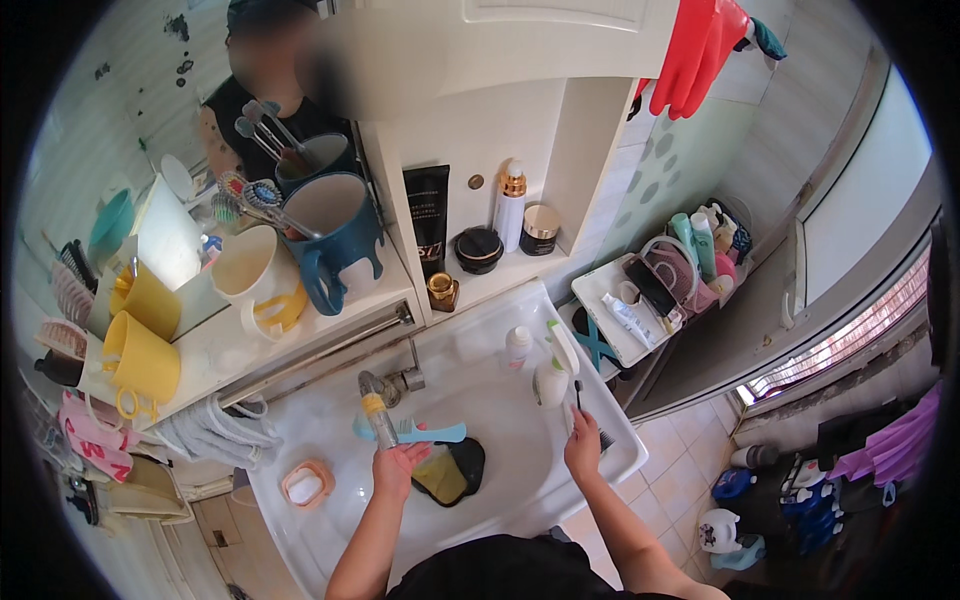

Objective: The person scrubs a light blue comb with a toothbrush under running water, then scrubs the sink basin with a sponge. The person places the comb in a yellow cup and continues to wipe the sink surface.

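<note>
- Left hand (398,468): just below the faucet (374,400), palm up, fingers at the light blue comb (440,433) — whether they pinch it, I cannot tell.
- Light blue comb: at the faucet's spout, reaching mostly to its right.
- Right hand (582,445): well right of the faucet, fingers pinching a slim dark stick (578,388).
- White pump bottle (550,384): right of the faucet — near the right hand.
- Soap dish (320,491): left of the faucet.

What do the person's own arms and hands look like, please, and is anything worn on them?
The left hand and right hand are bare, with no gloves. The forearms are uncovered too: no sleeves, watch or bracelet can be seen on them. Beside them shows a plain black top. Small details, such as nails, are too small to tell.
</note>
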Available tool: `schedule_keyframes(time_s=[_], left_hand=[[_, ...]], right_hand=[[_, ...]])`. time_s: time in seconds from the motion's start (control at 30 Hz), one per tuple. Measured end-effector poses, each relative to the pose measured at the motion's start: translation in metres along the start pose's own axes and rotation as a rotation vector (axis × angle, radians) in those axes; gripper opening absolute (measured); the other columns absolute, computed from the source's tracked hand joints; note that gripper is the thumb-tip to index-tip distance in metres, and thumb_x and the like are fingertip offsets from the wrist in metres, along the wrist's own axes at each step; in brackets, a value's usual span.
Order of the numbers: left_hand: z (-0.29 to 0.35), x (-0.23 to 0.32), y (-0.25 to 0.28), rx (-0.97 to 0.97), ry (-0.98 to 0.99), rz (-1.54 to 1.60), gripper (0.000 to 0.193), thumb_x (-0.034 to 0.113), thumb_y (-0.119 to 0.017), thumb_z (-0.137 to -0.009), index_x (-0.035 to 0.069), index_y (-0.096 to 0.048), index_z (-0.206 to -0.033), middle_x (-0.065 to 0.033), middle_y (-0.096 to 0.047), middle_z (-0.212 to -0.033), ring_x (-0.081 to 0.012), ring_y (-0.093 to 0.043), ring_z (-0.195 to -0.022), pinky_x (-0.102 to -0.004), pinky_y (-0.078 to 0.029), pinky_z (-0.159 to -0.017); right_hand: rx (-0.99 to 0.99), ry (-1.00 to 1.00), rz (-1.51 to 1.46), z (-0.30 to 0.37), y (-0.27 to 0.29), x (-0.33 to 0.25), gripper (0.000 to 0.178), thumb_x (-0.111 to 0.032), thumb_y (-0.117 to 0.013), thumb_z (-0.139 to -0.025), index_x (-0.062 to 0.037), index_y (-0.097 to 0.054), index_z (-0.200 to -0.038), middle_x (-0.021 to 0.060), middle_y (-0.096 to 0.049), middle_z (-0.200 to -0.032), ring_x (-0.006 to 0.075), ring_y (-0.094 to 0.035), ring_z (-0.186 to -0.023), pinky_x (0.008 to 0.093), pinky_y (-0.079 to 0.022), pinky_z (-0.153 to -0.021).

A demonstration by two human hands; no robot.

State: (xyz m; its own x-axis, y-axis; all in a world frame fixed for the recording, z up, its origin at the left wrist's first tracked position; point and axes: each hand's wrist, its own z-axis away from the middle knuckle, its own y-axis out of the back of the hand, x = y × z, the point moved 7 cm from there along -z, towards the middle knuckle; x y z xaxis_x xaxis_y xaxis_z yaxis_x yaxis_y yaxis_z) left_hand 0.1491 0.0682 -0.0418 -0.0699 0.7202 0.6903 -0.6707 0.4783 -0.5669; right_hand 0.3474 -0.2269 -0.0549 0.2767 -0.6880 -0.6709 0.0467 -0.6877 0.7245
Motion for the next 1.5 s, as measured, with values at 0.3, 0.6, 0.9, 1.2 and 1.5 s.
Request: schedule_keyframes(time_s=[0.3,0.6,0.9,1.2,1.5], left_hand=[[0.008,0.004,-0.004,0.001,0.009,-0.007,0.028,0.016,-0.051,-0.091,-0.001,-0.047,-0.113,-0.0153,-0.058,-0.113,-0.0271,-0.060,-0.096,-0.0382,-0.049,-0.082],[0.014,0.004,0.026,0.167,-0.062,0.070,0.023,0.008,-0.050,-0.089,-0.005,-0.048,-0.107,-0.0178,-0.058,-0.109,-0.0305,-0.060,-0.093,-0.0431,-0.050,-0.084],[0.026,0.017,0.034,0.266,-0.169,0.090,0.018,0.006,-0.051,-0.089,-0.006,-0.049,-0.102,-0.0148,-0.058,-0.098,-0.0301,-0.061,-0.090,-0.0437,-0.052,-0.083],[0.038,0.023,0.023,0.218,-0.143,0.020,0.024,0.007,-0.052,-0.088,-0.006,-0.048,-0.108,-0.0174,-0.058,-0.108,-0.0294,-0.061,-0.093,-0.0415,-0.051,-0.085],[0.029,0.022,0.020,0.274,-0.195,0.020,0.031,-0.001,-0.048,-0.086,-0.004,-0.047,-0.117,-0.0167,-0.057,-0.114,-0.0249,-0.062,-0.091,-0.0390,-0.051,-0.082]], right_hand=[[-0.022,0.215,0.292,-0.035,-0.012,-0.007,0.034,0.001,-0.052,-0.068,-0.0026,-0.063,-0.099,0.0152,-0.056,-0.112,0.0338,-0.050,-0.103,0.0423,-0.040,-0.089],[0.065,0.313,-0.008,0.002,0.031,-0.075,0.022,0.005,-0.054,-0.069,-0.0065,-0.060,-0.086,0.0116,-0.058,-0.090,0.0314,-0.054,-0.089,0.0385,-0.044,-0.079],[-0.684,-0.212,-0.931,0.068,-0.156,-0.140,0.050,-0.020,-0.064,-0.083,-0.0049,-0.041,-0.125,0.0074,-0.054,-0.103,0.0129,-0.057,-0.083,0.0244,-0.047,-0.064],[-0.821,-0.748,-1.255,0.078,-0.170,-0.172,0.025,-0.030,-0.059,-0.087,-0.0097,-0.047,-0.079,-0.0018,-0.045,-0.061,0.0070,-0.039,-0.050,0.0219,-0.033,-0.046],[-0.680,-0.508,-1.076,0.045,-0.127,-0.135,0.032,-0.035,-0.050,-0.092,-0.0108,-0.045,-0.072,-0.0013,-0.042,-0.058,0.0090,-0.038,-0.049,0.0238,-0.033,-0.047]])
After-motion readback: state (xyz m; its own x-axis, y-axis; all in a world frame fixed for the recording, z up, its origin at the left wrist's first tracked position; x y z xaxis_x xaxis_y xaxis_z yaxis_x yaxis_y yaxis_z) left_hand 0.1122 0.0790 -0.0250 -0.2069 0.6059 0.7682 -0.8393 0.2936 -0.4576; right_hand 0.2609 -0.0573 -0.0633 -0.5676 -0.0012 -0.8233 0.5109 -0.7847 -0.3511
